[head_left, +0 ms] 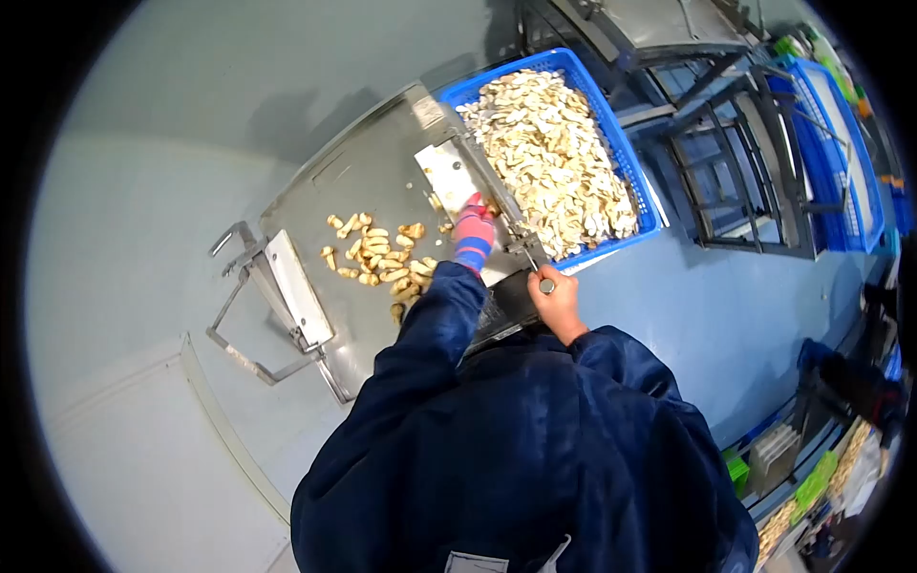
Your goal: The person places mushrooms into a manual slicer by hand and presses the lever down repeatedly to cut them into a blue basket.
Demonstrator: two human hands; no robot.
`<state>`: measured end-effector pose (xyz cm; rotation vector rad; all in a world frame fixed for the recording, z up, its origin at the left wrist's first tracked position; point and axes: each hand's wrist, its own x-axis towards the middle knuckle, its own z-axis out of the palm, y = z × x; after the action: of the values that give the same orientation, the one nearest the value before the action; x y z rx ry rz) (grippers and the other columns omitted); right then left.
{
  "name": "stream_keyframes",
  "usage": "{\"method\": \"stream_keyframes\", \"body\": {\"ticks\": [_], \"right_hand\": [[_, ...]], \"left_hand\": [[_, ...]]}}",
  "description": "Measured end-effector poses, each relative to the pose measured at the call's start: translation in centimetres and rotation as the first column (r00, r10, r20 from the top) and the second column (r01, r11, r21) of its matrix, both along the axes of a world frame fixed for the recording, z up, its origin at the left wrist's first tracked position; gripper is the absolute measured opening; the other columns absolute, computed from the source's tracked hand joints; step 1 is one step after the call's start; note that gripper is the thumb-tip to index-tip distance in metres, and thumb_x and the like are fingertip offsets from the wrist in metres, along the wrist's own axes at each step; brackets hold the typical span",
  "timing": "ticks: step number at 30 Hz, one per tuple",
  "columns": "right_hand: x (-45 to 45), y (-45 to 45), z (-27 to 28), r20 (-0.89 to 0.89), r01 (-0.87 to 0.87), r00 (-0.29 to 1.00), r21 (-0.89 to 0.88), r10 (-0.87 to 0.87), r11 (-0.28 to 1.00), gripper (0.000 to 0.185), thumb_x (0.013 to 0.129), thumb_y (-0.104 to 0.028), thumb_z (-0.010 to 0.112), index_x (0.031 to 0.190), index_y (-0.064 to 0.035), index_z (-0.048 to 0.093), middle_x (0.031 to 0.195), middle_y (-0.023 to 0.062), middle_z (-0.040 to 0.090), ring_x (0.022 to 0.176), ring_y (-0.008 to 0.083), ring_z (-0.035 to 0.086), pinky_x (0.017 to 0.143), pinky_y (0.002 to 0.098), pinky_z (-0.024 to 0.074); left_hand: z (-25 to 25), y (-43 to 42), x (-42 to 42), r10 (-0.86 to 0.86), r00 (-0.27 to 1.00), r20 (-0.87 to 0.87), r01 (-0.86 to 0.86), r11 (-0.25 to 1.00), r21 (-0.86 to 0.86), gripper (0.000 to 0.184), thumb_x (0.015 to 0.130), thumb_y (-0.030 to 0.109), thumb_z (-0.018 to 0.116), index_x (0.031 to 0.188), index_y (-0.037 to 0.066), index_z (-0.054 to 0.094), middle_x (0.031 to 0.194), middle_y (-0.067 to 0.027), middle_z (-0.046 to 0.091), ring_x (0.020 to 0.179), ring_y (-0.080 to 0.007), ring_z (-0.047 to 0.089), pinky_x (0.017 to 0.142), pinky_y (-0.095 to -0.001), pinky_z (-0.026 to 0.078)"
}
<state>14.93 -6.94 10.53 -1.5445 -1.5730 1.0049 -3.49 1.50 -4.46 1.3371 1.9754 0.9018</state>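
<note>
My left hand (474,234), in a pink and blue striped glove, is closed at the white board (449,181) of a metal cutter (492,186). A brownish piece shows by its fingertips; how it is held is too small to tell. My bare right hand (557,298) is wrapped round the cutter's handle (546,286). Left of my gloved hand, whole mushrooms (382,256) lie in a loose pile on the metal table (330,201). Beyond the cutter, a blue basket (611,115) holds a heap of pale slices (549,158).
A second cutter with a white board (298,286) stands at the table's left end. Metal frames (740,162) and another blue basket (841,153) are at the right. A person in dark clothes (855,387) is at the far right, near a green crate (735,470).
</note>
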Motion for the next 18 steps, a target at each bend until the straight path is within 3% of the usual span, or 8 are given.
{"method": "stream_keyframes", "body": {"ticks": [1, 3, 9, 11, 12, 13, 17, 18], "right_hand": [[-0.1, 0.2, 0.6, -0.007, -0.012, 1.000, -0.008, 0.012, 1.000, 0.021, 0.076, -0.017, 0.061, 0.062, -0.0033, 0.054, 0.054, 0.0178, 0.053, 0.052, 0.0372, 0.054, 0.048, 0.0409, 0.0426], [-0.5, 0.6, 1.9, 0.003, -0.003, 1.000, -0.005, 0.003, 1.000, 0.020, 0.076, -0.015, 0.061, 0.062, -0.0025, 0.054, 0.054, 0.0182, 0.052, 0.051, 0.0371, 0.053, 0.047, 0.0396, 0.0416], [-0.8, 0.1, 0.8, 0.054, -0.002, 0.999, 0.110, -0.004, 0.994, 0.020, 0.077, -0.014, 0.060, 0.064, -0.0008, 0.053, 0.052, 0.0188, 0.048, 0.046, 0.0353, 0.048, 0.047, 0.0383, 0.0399], [0.5, -0.7, -3.3, 0.010, -0.064, 0.998, 0.112, 0.063, 0.992, 0.020, 0.077, -0.013, 0.059, 0.064, 0.0003, 0.052, 0.053, 0.0187, 0.046, 0.044, 0.0308, 0.045, 0.047, 0.0369, 0.0391], [0.9, -0.9, -3.9, 0.054, -0.087, 0.995, 0.002, 0.087, 0.996, 0.019, 0.077, -0.011, 0.060, 0.065, 0.0008, 0.051, 0.054, 0.0190, 0.046, 0.045, 0.0269, 0.046, 0.048, 0.0358, 0.0388], [0.3, -0.6, -2.6, 0.014, -0.077, 0.997, 0.043, 0.076, 0.996, 0.020, 0.077, -0.011, 0.060, 0.064, 0.0003, 0.051, 0.052, 0.0181, 0.046, 0.043, 0.0246, 0.045, 0.046, 0.0355, 0.0379], [-0.9, -0.1, 1.6, 0.036, -0.030, 0.999, 0.075, 0.027, 0.997, 0.022, 0.078, -0.011, 0.061, 0.062, 0.0002, 0.050, 0.050, 0.0167, 0.047, 0.043, 0.0229, 0.040, 0.045, 0.0340, 0.0373], [-1.2, 0.1, 1.7, 0.032, -0.021, 0.999, 0.067, 0.018, 0.998, 0.023, 0.078, -0.012, 0.061, 0.062, 0.0002, 0.050, 0.050, 0.0165, 0.047, 0.043, 0.0221, 0.039, 0.045, 0.0337, 0.0373]], "left_hand": [[3.6, -0.4, 1.5, 0.058, 0.998, 0.003, -0.058, 0.998, -0.034, 0.040, 0.081, 0.007, 0.055, 0.121, 0.009, 0.051, 0.083, -0.0092, 0.062, 0.074, -0.0176, 0.058, 0.067, -0.0302, 0.047], [5.2, -0.5, 2.3, 0.167, 0.983, 0.073, -0.166, 0.986, -0.012, 0.036, 0.079, 0.003, 0.056, 0.115, 0.006, 0.055, 0.088, -0.0131, 0.062, 0.079, -0.0256, 0.059, 0.073, -0.0335, 0.047], [3.5, -1.6, 2.4, 0.192, 0.956, 0.220, -0.216, 0.972, 0.089, 0.035, 0.078, 0.003, 0.059, 0.112, 0.010, 0.056, 0.087, -0.0109, 0.062, 0.077, -0.0248, 0.059, 0.071, -0.0330, 0.047], [4.7, -1.6, 2.3, 0.175, 0.961, 0.213, -0.198, 0.976, 0.090, 0.033, 0.078, 0.004, 0.060, 0.110, 0.011, 0.057, 0.084, -0.0109, 0.062, 0.076, -0.0255, 0.059, 0.070, -0.0339, 0.047], [4.5, -1.8, 2.3, 0.190, 0.947, 0.258, -0.211, 0.976, 0.057, 0.033, 0.078, 0.004, 0.060, 0.110, 0.011, 0.057, 0.084, -0.0113, 0.063, 0.076, -0.0256, 0.060, 0.070, -0.0340, 0.048], [4.3, -1.6, 2.3, 0.195, 0.934, 0.300, -0.211, 0.977, 0.024, 0.034, 0.078, 0.003, 0.059, 0.110, 0.011, 0.056, 0.085, -0.0116, 0.063, 0.076, -0.0256, 0.060, 0.070, -0.0342, 0.048], [4.4, -1.9, 2.5, 0.188, 0.972, 0.138, -0.208, 0.968, 0.141, 0.036, 0.077, 0.002, 0.058, 0.112, 0.011, 0.056, 0.086, -0.0115, 0.063, 0.076, -0.0245, 0.060, 0.071, -0.0326, 0.048], [4.5, -2.1, 2.5, 0.176, 0.969, 0.175, -0.196, 0.975, 0.100, 0.035, 0.077, 0.002, 0.057, 0.111, 0.010, 0.056, 0.087, -0.0120, 0.063, 0.078, -0.0258, 0.061, 0.071, -0.0332, 0.048]]}}
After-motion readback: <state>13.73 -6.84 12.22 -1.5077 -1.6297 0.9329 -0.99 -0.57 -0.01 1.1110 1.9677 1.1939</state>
